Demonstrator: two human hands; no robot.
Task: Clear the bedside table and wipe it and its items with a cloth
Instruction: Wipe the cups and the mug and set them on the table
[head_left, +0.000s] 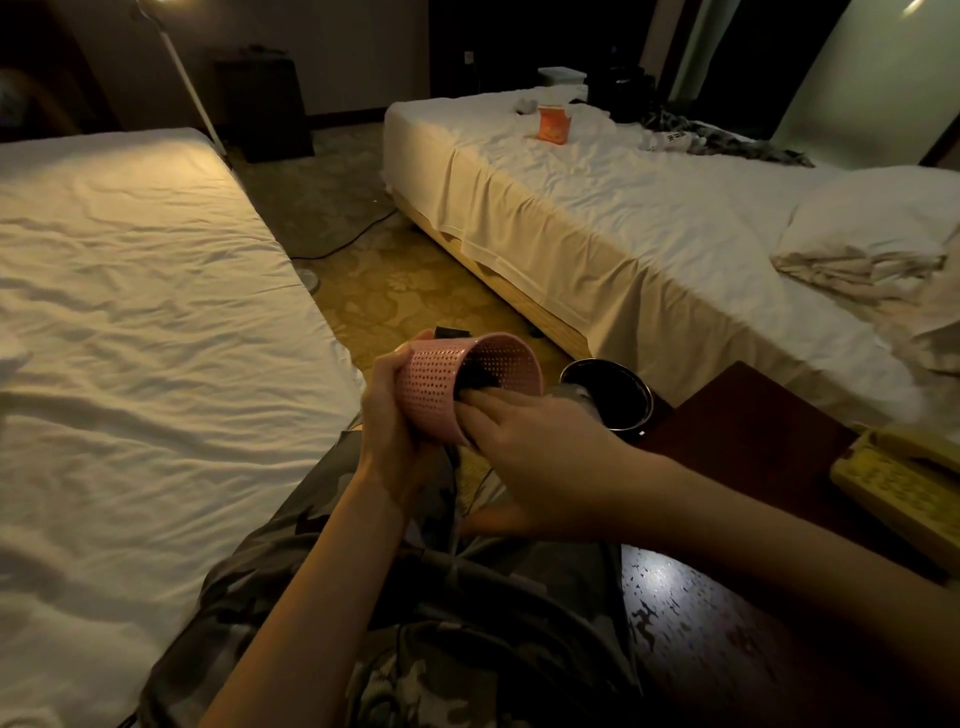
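Basket (457, 387): pink, perforated, tipped on its side above my lap, mouth facing right.
My left hand (392, 415): fingers curled round the basket's base and side, gripping it.
My right hand (524, 431): fingertips inside the basket's mouth, pressing a dark cloth (475, 387) against the inner wall.
Table (753, 431): dark red wood, to my right, a yellow phone (904, 478) on it.
Bin (610, 392): black, on the floor just beside the table.
Orange cup (553, 123): upright on the far bed (649, 208).
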